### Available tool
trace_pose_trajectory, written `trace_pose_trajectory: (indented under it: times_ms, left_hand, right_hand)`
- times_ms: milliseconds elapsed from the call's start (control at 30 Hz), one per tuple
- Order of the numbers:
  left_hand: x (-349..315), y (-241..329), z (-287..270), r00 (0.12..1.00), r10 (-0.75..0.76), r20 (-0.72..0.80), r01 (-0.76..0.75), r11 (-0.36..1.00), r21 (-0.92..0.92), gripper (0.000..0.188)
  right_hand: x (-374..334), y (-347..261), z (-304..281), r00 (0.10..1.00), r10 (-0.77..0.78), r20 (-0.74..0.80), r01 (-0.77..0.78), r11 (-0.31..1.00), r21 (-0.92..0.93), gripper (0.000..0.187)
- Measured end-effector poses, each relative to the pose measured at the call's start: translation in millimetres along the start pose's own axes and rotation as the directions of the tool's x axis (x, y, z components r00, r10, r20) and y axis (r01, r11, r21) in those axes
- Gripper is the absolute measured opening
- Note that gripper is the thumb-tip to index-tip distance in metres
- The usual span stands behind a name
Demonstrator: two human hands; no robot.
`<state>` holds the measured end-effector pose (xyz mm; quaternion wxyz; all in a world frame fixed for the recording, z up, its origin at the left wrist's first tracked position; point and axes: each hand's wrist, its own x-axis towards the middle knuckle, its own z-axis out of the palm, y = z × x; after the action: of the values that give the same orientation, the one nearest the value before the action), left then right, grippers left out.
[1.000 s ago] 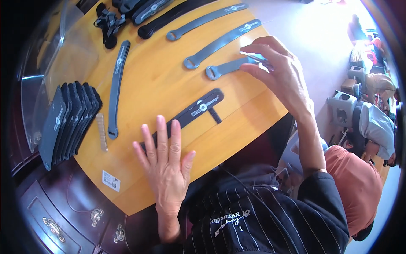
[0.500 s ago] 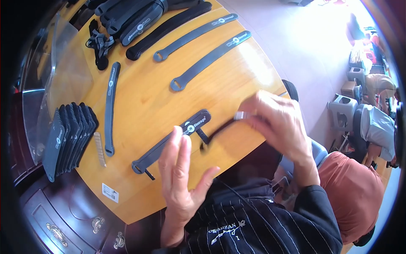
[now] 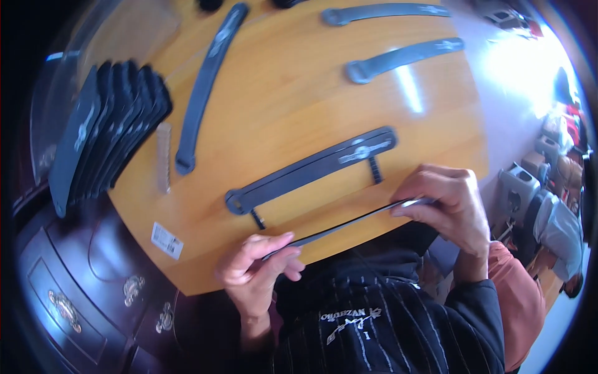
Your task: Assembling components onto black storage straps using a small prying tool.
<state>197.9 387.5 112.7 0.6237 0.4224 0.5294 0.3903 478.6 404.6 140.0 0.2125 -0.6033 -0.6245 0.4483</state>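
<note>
A thin dark strap (image 3: 342, 225) is stretched between my hands above the near edge of the wooden table. My left hand (image 3: 258, 262) pinches one end between thumb and fingers. At the other end, where a small shiny piece shows, my right hand (image 3: 445, 199) has its fingers closed on the strap. Just beyond it lies a flat grey strap bundle (image 3: 311, 169) with a loop hole at its left end. Short black bands, one at the left (image 3: 257, 218) and one at the right (image 3: 374, 169), stick out from beneath this bundle.
Two grey straps, a far one (image 3: 386, 14) and a nearer one (image 3: 405, 59), lie at the back right. Another strap (image 3: 208, 93) lies left, near a ribbed strip (image 3: 163, 159) and a row of stacked straps (image 3: 112, 131). A person in a reddish shirt (image 3: 514, 299) is at the right.
My left hand, earlier raised with fingers spread, now grips the strap's free end. The strap, which hung from my right hand, is pulled straight. The view has shifted toward the near table edge.
</note>
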Motion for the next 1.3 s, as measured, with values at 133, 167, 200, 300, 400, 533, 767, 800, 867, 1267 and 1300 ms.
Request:
trace_pose_trajectory:
  times_ms: [133, 167, 200, 300, 400, 533, 767, 800, 867, 1267, 1300]
  left_hand:
    - [6, 3, -13, 0.995, -0.045, 0.090, 0.049, 0.998, -0.045, 0.019]
    - [6, 5, -16, 0.990, -0.071, 0.124, 0.077, 0.996, -0.048, 0.020]
    - [6, 7, -20, 0.983, -0.078, 0.169, 0.092, 0.993, -0.075, 0.020]
    - [6, 8, -16, 0.993, -0.042, 0.109, 0.054, 0.992, -0.115, 0.020]
    - [7, 11, -18, 0.998, 0.051, 0.047, -0.056, 0.994, 0.096, 0.018]
    - [7, 3, -17, 0.976, 0.073, -0.203, -0.031, 0.979, 0.203, 0.018]
    - [10, 0, -22, 0.968, 0.067, -0.242, -0.049, 0.996, 0.077, 0.018]
    - [11, 1, -23, 0.971, 0.052, -0.235, -0.038, 0.997, 0.063, 0.018]
    - [12, 2, -23, 0.970, 0.032, -0.239, -0.013, 0.997, 0.078, 0.018]
    - [21, -4, -11, 0.924, 0.179, -0.338, -0.051, 0.933, 0.357, 0.018]
    - [21, -4, -10, 0.919, 0.177, -0.352, -0.037, 0.928, 0.370, 0.018]
  right_hand:
    - [4, 2, -2, 0.995, 0.092, -0.042, -0.091, 0.996, 0.021, 0.022]
    - [6, 3, -3, 0.994, 0.101, -0.033, -0.099, 0.994, 0.047, 0.021]
    - [7, 1, -4, 0.995, 0.098, -0.011, -0.097, 0.994, 0.054, 0.021]
    - [6, -2, -2, 0.981, 0.189, 0.043, -0.192, 0.978, 0.075, 0.016]
    - [2, 1, 5, 0.966, 0.254, -0.040, -0.228, 0.917, 0.327, 0.010]
    - [5, -6, 8, 0.931, 0.362, -0.052, -0.322, 0.879, 0.353, 0.009]
    - [5, 4, 4, 0.915, 0.375, -0.148, -0.341, 0.916, 0.210, 0.013]
    - [4, 4, 3, 0.924, 0.358, -0.135, -0.327, 0.922, 0.207, 0.013]
    - [6, 2, 5, 0.920, 0.362, -0.149, -0.321, 0.915, 0.243, 0.012]
    - [16, 1, 11, 0.897, 0.402, -0.187, -0.341, 0.895, 0.289, 0.014]
    - [16, 1, 10, 0.897, 0.401, -0.185, -0.338, 0.892, 0.299, 0.015]
